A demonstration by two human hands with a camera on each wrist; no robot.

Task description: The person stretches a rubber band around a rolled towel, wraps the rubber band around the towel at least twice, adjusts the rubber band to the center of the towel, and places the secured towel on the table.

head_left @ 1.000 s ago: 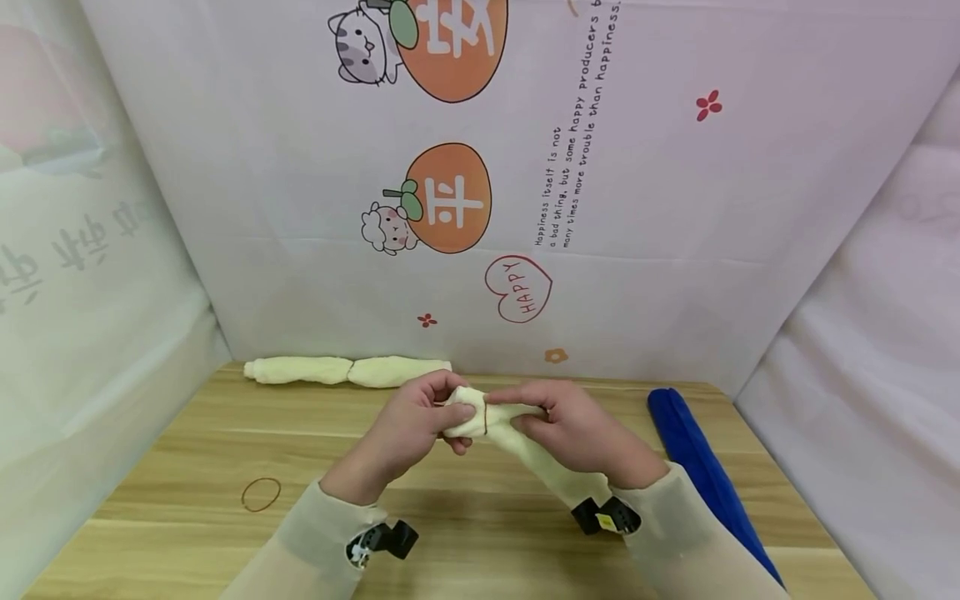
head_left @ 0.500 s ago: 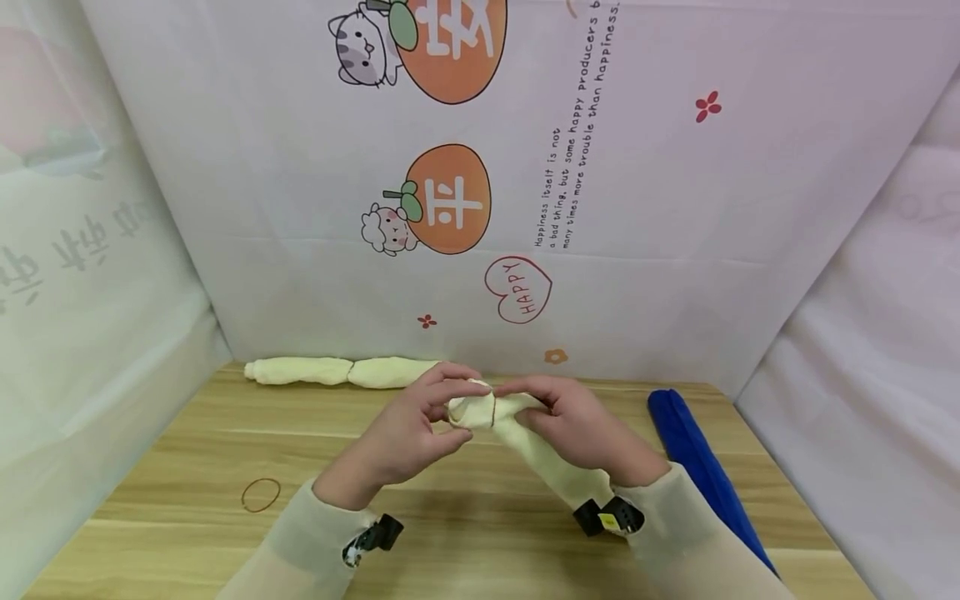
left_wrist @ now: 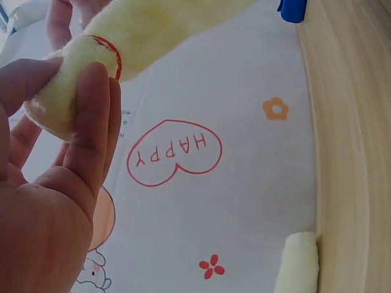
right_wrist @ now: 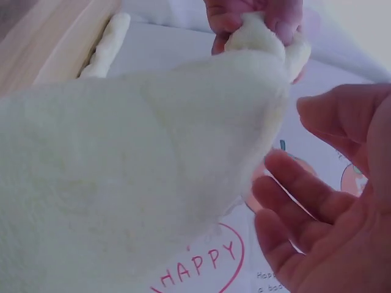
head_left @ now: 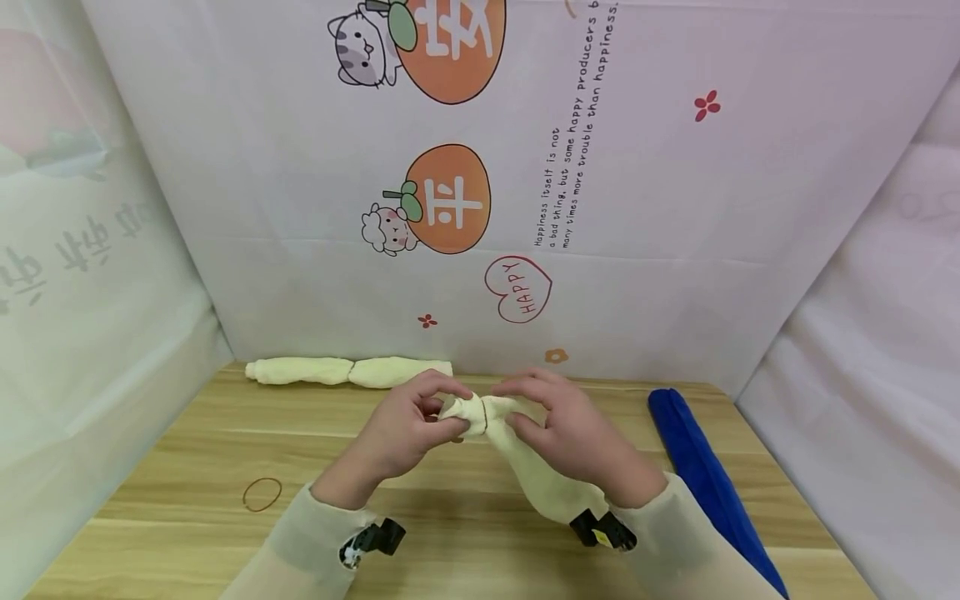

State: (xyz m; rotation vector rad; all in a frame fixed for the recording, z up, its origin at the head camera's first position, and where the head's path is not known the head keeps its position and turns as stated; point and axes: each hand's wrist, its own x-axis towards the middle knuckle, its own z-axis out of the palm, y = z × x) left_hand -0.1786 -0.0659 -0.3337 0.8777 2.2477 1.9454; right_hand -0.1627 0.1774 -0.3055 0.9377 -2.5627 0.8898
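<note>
A pale yellow rolled towel (head_left: 534,471) is held above the table, with a reddish rubber band (left_wrist: 118,56) around it near one end. My left hand (head_left: 393,429) pinches that short end between thumb and fingers, just left of the band. My right hand (head_left: 573,433) is right of the band, its fingers loosely bent. In the right wrist view a gap shows between the right fingertips (right_wrist: 282,163) and the towel. The long part of the towel hangs slantwise toward the right wrist, its far end hidden by the wrist camera.
Along the back wall lies another pale yellow roll (head_left: 300,370), banded at its middle. A loose rubber band (head_left: 244,497) rests on the wooden table (head_left: 172,467) at left. At right is a blue rolled towel (head_left: 705,483), partly behind the right sleeve. Printed white sheets enclose the table.
My left thumb, lifted off the towel half a second ago, is back against its end. My right fingers have loosened from beside the band, and the towel's long part sags lower.
</note>
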